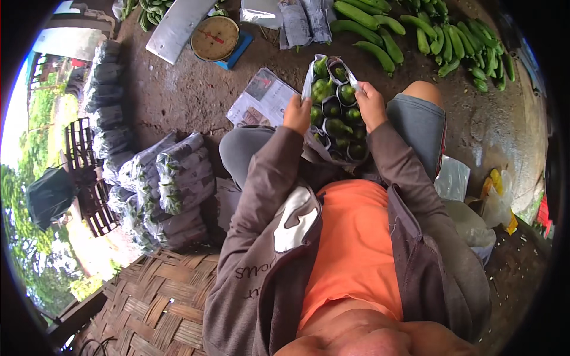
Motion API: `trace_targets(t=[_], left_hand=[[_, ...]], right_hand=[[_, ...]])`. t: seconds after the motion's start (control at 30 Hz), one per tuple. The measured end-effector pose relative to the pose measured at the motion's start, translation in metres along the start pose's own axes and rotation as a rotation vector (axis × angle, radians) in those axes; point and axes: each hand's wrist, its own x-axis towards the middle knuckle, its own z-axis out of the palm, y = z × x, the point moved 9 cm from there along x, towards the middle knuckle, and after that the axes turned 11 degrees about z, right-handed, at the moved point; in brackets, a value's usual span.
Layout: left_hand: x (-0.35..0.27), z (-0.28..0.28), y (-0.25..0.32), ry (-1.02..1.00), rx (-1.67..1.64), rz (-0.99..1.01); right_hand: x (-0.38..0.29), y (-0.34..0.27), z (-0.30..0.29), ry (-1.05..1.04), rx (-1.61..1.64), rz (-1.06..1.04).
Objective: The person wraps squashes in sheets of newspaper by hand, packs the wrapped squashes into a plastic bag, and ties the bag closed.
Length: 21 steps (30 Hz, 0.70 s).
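Between my knees stands a plastic bag [335, 153] filled with dark green vegetables [331, 107], stem ends up, several of them wrapped in paper. The bag's left rim is pinched in my left hand [297, 114]. On the other side, my right hand [370, 104] grips the right edge of the opening, fingers closed on the plastic. Printed newspaper sheets [262, 100] lie on the ground by my left hand. Just beyond the bag are paper-wrapped bundles [296, 26].
A round dial scale [215, 38] with a blue base stands ahead on the left, beside a metal sheet [178, 29]. Long green gourds [365, 26] and smaller green vegetables [463, 44] lie ahead on the right. Packed bags [182, 173] are stacked at my left, near a woven bamboo panel [156, 307].
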Motion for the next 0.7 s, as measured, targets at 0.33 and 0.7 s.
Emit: trace_targets(t=[0.33, 0.7], left_hand=[[0.002, -0.002, -0.031, 0.261, -0.133, -0.04], [0.011, 0.032, 0.001, 0.248, -0.112, 0.01]], right_hand=[[0.006, -0.017, 0.021, -0.135, 0.109, 0.058], [-0.003, -0.03, -0.017, 0.034, -0.123, -0.224]])
